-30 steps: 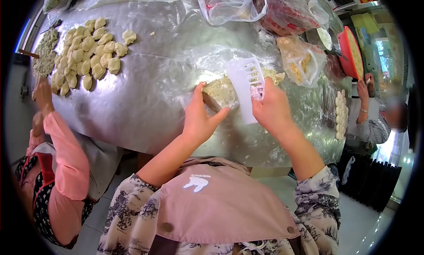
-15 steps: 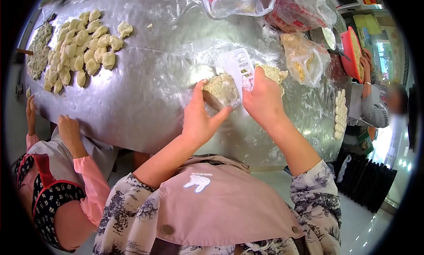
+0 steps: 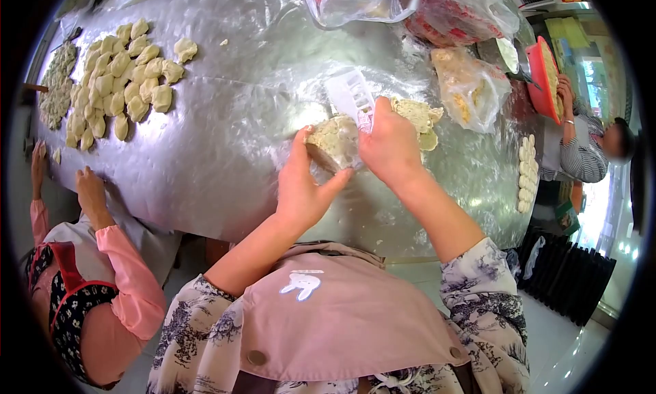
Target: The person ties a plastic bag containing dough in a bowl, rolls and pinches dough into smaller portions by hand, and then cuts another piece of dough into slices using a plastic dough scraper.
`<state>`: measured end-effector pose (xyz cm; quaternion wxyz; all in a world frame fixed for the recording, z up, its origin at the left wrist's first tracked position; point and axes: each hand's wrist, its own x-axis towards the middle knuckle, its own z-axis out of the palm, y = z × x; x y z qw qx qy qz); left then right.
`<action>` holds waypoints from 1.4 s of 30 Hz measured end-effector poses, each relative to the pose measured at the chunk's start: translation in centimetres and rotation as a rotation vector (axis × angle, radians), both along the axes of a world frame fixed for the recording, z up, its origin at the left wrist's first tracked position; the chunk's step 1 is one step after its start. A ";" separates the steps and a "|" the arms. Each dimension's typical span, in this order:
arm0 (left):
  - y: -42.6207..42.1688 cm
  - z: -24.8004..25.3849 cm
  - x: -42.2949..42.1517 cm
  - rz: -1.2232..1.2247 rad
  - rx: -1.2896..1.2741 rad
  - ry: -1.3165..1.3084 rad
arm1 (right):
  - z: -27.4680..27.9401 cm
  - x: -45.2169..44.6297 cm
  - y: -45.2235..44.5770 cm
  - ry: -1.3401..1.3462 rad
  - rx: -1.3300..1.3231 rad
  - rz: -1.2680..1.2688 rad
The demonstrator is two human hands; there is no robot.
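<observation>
At the table's middle, my left hand (image 3: 304, 186) curves its thumb and fingers around a pale, speckled lump of dough (image 3: 335, 138). Something clear and shiny, perhaps plastic, covers part of that lump; I cannot make out what it is. My right hand (image 3: 389, 143) grips a white plastic tool with slots (image 3: 348, 92), tilted against the lump's right side. Just beyond my right hand lie flat, speckled pieces (image 3: 414, 113) on the floury metal tabletop (image 3: 239, 134).
Many dough pieces (image 3: 123, 76) lie at left beside a crumbly heap (image 3: 58, 87). A co-worker's hands (image 3: 92, 196) are at the left edge. Plastic bags (image 3: 471, 87) and white dough pieces (image 3: 527, 174) lie right. Another person holds a red basin (image 3: 543, 80).
My right hand and the white tool have shifted slightly left, over the lump, showing more of the flat pieces. My left hand keeps its hold. The left co-worker's hands have moved a little.
</observation>
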<state>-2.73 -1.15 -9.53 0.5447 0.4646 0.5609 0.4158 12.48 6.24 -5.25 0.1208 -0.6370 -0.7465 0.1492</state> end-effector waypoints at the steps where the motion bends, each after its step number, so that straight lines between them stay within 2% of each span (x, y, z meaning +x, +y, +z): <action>1: -0.1 -0.1 0.1 0.006 0.016 -0.001 | -0.2 0.0 0.0 -0.002 0.001 -0.001; 9: -0.5 -1.5 0.2 0.041 0.165 0.138 | -1.5 0.9 0.6 0.029 -0.006 -0.050; 12: -0.3 -0.2 -0.2 -0.014 0.031 -0.016 | -2.9 3.4 1.4 0.103 -0.037 -0.120; 15: -0.1 -0.2 -0.6 -0.044 0.032 0.013 | -2.6 4.0 0.1 0.211 0.013 -0.148; 18: 0.2 -0.4 -0.7 -0.044 0.021 -0.033 | -2.4 4.6 -1.1 0.234 -0.006 -0.231; 21: 0.1 -0.6 -0.5 -0.019 0.019 -0.022 | -1.2 5.8 -2.2 0.197 0.119 -0.253; 24: 0.3 -0.5 -0.5 -0.025 -0.002 -0.076 | 2.7 6.0 -3.1 0.225 0.172 -0.156; 27: 0.1 -0.9 -0.2 -0.010 0.023 -0.089 | 5.8 4.9 -4.5 0.136 0.255 -0.017; 29: 0.1 -0.7 -0.1 -0.003 0.034 -0.085 | 6.7 4.3 -5.6 0.168 0.167 -0.023; 42: 0.1 -0.6 -0.3 -0.020 0.045 0.056 | 4.3 2.8 -4.5 0.103 0.069 0.095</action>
